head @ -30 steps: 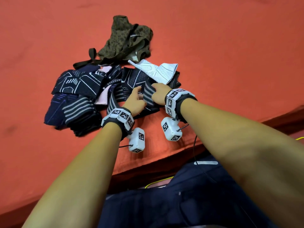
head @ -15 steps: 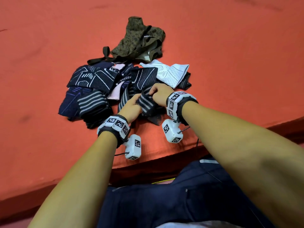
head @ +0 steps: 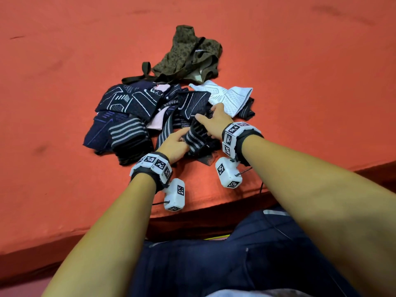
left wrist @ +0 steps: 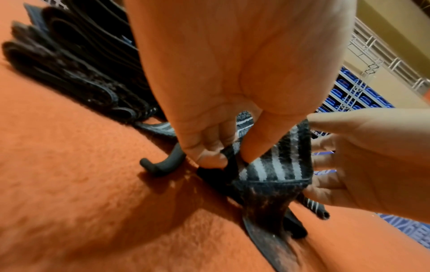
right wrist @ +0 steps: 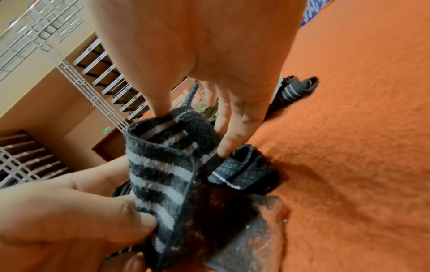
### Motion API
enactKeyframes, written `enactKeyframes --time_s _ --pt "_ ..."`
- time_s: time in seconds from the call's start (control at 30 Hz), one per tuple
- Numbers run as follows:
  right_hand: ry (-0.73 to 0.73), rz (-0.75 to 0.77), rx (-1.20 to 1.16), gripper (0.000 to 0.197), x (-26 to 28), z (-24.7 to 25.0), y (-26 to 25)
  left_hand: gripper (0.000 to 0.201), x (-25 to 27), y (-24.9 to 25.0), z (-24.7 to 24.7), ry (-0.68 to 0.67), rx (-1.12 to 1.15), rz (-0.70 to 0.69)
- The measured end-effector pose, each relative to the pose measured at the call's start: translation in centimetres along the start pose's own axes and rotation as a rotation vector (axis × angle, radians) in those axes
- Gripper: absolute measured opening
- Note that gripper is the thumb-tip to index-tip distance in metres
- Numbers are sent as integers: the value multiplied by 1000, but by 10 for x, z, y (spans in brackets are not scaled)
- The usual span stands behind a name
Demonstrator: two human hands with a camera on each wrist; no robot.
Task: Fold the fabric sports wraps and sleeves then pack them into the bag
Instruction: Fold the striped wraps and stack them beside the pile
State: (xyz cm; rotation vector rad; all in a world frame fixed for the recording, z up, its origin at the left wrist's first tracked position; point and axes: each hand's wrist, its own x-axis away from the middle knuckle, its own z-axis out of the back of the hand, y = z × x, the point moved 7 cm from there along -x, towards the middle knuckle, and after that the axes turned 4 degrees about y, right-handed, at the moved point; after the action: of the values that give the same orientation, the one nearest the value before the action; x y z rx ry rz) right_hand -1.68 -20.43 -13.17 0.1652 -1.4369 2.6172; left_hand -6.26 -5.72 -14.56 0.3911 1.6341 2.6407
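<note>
A dark wrap with grey stripes [head: 196, 139] stands bunched at the near edge of the pile, between both hands. My left hand [head: 179, 142] pinches its lower corner between thumb and curled fingers [left wrist: 209, 162]. My right hand [head: 211, 120] lies on the wrap's far side with its fingers stretched out; the thumb and a fingertip [right wrist: 224, 149] touch the folded top of the striped wrap [right wrist: 163, 174]. A black hook-and-loop tail [left wrist: 267, 217] trails from the wrap onto the cloth. The olive patterned bag [head: 188, 54] lies crumpled behind the pile.
Several dark patterned sleeves [head: 126, 101] and folded striped wraps [head: 128, 136] lie heaped to the left, with a pink piece among them. A white sleeve [head: 229, 98] lies on the right. The orange covered surface [head: 64, 71] stretches all round; its front edge [head: 214, 209] runs just behind my wrists.
The right hand's fingers have uncurled from a fist on the striped wrap and now lie stretched. The left hand has shifted its pinch lower on the wrap.
</note>
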Motion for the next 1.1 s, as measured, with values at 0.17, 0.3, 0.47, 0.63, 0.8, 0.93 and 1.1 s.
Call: enactKeyframes --time_s 0.17,0.3,0.47,0.63,0.8,0.93,1.1 --pt "-43 -12 14 61 1 -2 -7 63 -2 -4 -4 -42 -1 16" --pt "-45 96 68 52 2 7 -16 64 -6 -8 -4 -29 31 61" --pt "-30 153 101 58 3 12 -16 55 -13 2 2 69 -18 65" --pt "38 160 87 59 2 28 -21 60 -7 22 29 342 95 -76" --pt "57 175 19 60 2 28 -27 45 -15 33 24 249 -48 -160" --pt "59 172 -39 61 -3 25 -32 33 -20 19 7 155 -210 -32" --pt "-5 219 -82 47 0 20 -30 31 -20 9 -2 69 -314 -26"
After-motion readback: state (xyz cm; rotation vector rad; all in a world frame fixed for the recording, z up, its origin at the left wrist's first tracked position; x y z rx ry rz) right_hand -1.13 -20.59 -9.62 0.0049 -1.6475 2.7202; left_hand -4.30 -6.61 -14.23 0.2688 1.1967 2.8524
